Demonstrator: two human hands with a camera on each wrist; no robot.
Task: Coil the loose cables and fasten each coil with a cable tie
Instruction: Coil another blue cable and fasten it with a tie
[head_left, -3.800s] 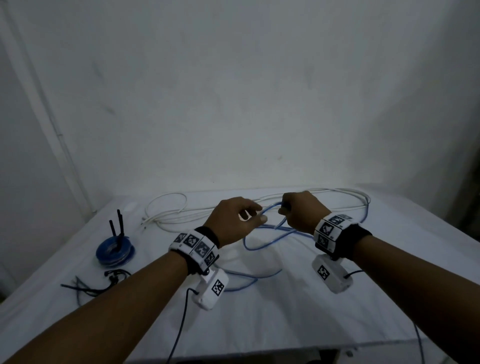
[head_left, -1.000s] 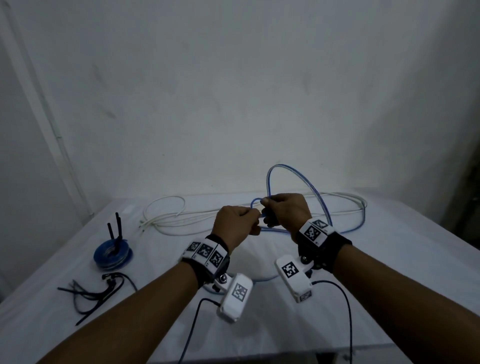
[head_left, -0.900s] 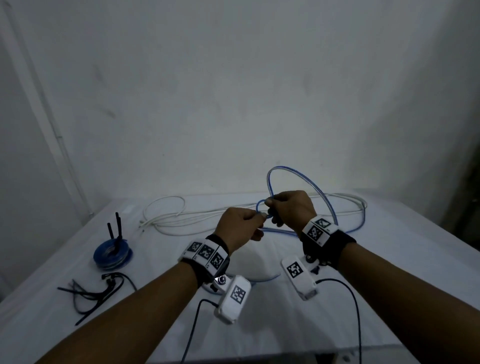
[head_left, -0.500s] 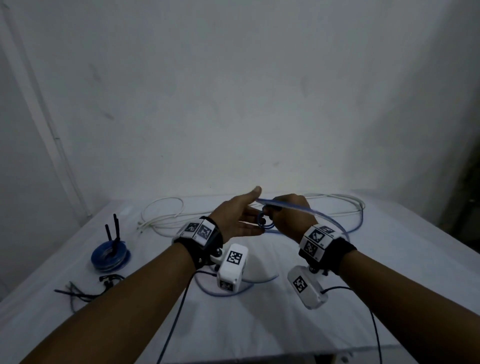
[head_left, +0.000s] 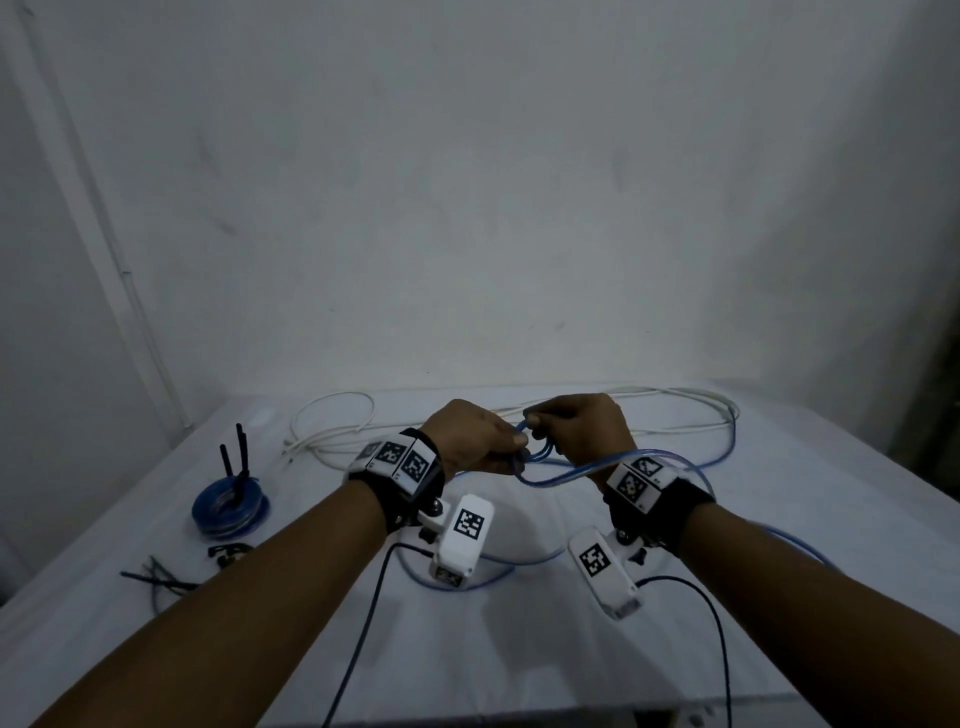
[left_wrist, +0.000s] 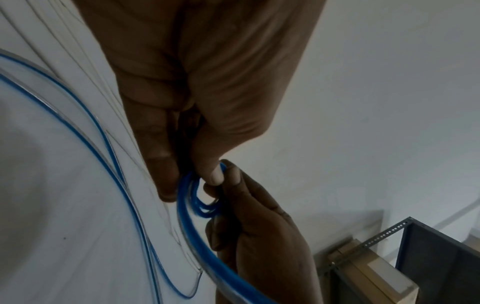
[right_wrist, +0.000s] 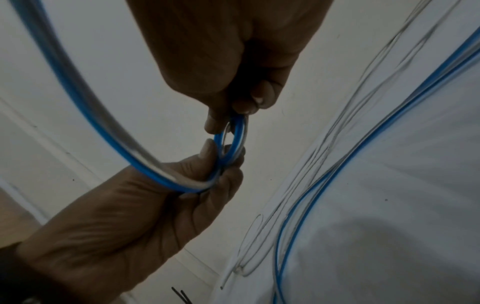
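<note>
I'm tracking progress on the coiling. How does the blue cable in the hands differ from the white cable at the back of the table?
The blue cable is lifted, with small loops pinched between the left hand and the right hand; the white cable lies untouched on the table. The blue cable's loops are tight; the white cable's are wide and loose. Neither has a cable tie on it.

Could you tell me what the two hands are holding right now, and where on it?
Both hold the blue cable: the left hand and right hand pinch opposite sides of its small wound coil.
</note>
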